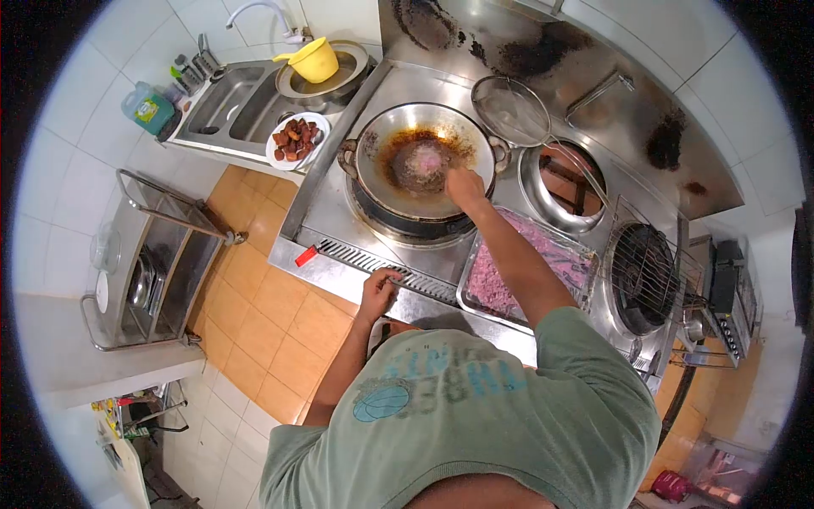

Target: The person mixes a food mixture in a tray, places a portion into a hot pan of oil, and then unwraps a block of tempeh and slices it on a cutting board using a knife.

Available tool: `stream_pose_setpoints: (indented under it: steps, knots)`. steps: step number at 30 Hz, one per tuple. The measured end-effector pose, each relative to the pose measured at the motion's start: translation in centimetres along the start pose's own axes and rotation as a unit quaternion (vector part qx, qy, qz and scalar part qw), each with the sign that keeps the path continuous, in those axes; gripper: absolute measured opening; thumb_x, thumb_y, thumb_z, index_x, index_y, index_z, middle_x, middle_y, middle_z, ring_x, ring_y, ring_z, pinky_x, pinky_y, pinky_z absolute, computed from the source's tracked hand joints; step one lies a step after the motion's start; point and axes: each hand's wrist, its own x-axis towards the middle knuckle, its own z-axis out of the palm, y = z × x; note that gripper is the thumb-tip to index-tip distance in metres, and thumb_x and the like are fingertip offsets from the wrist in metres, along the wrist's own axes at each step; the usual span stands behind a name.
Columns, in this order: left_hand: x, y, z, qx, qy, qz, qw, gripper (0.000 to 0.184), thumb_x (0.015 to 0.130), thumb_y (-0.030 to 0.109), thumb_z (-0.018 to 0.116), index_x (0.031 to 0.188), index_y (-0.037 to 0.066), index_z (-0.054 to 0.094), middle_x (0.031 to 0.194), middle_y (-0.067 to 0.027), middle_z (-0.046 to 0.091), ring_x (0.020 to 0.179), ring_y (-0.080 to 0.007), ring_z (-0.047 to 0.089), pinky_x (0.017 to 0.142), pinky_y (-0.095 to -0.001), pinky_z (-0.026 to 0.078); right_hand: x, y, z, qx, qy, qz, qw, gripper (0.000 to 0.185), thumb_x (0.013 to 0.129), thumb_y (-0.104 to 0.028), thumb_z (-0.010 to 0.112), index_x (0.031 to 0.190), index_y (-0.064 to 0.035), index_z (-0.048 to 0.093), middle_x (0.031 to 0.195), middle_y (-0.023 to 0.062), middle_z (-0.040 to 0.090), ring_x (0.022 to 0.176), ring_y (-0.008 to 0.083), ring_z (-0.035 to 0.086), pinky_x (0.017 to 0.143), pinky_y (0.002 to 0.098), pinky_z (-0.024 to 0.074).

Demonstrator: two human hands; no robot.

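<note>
My right hand (465, 188) is over the right side of a wide wok (386, 191), its fingers closed; what they hold, if anything, is hidden. A small pinkish lump (426, 159) lies in the brown, oily middle of the wok. My left hand (379, 293) rests at the stove's front edge beside the slotted drain grate (424, 282), fingers loosely bent and apart, with nothing seen in them. Under my right forearm sits a rectangular metal tray of pink minced meat (496, 276), partly covered by clear plastic film.
A round strainer (511, 110) lies behind an uncovered burner ring (532, 174). At the right is a wire rack (649, 263). A plate of brown meat chunks (297, 142) stands left, near a yellow dipper (314, 61). A red object (306, 255) lies on the front edge.
</note>
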Motion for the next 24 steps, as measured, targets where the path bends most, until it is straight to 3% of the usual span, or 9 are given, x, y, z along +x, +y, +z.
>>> stream_pose_setpoints:
  steps: [4, 10, 13, 16, 24]
  knots:
    - [0.2, -0.2, -0.3, 0.003, -0.016, 0.015, 1.0, 0.024, 0.08, -0.002, 0.042, 0.095, 0.001, 0.061, 0.074, -0.0015, 0.052, 0.054, -0.0064, 0.047, 0.048, -0.0208, 0.038, -0.5, -1.1, -0.5, 0.005, -0.017, 0.008, 1.0, 0.015, 0.076, -0.014, 0.06, 0.077, -0.0041, 0.071, 0.083, 0.0194, 0.068, 0.081, 0.0345, 0.067, 0.071, 0.0422, 0.0551]
    - [0.2, -0.3, -0.6, -0.013, -0.042, -0.007, 0.999, 0.025, 0.081, -0.001, 0.042, 0.096, 0.002, 0.061, 0.071, -0.0012, 0.051, 0.054, -0.0068, 0.049, 0.05, -0.0206, 0.041, -1.3, -1.8, -0.1, -0.026, -0.018, 0.028, 0.999, 0.016, 0.076, -0.016, 0.06, 0.077, -0.0038, 0.071, 0.084, 0.0194, 0.068, 0.081, 0.0343, 0.067, 0.072, 0.0422, 0.0551]
    - [0.1, -0.3, -0.9, -0.022, -0.067, -0.006, 0.997, 0.026, 0.08, -0.001, 0.041, 0.097, 0.002, 0.061, 0.07, -0.0014, 0.051, 0.056, -0.0071, 0.049, 0.05, -0.0209, 0.041, -1.4, -2.1, -1.0, -0.035, -0.036, 0.04, 0.998, 0.018, 0.082, -0.016, 0.054, 0.081, -0.0041, 0.068, 0.078, 0.021, 0.066, 0.074, 0.0388, 0.066, 0.068, 0.0474, 0.0538]
    - [0.2, 0.7, -1.2, -0.036, -0.094, -0.026, 0.995, 0.027, 0.08, -0.002, 0.041, 0.097, 0.002, 0.061, 0.069, -0.0016, 0.051, 0.057, -0.0073, 0.049, 0.05, -0.0212, 0.041, -1.1, -2.5, -0.9, -0.024, 0.019, 0.05, 0.998, 0.019, 0.081, -0.017, 0.055, 0.078, -0.0029, 0.068, 0.079, 0.0218, 0.067, 0.075, 0.0392, 0.066, 0.069, 0.047, 0.0539]
    - [0.4, -0.5, -2.8, -0.053, -0.187, -0.063, 0.979, 0.029, 0.081, -0.002, 0.041, 0.1, 0.001, 0.062, 0.067, -0.0019, 0.053, 0.057, -0.0076, 0.049, 0.053, -0.0219, 0.042, -1.2, -4.3, -1.7, -0.033, 0.016, 0.088, 0.995, 0.019, 0.082, -0.016, 0.054, 0.085, -0.0036, 0.068, 0.08, 0.0213, 0.067, 0.079, 0.038, 0.066, 0.072, 0.0466, 0.0535]
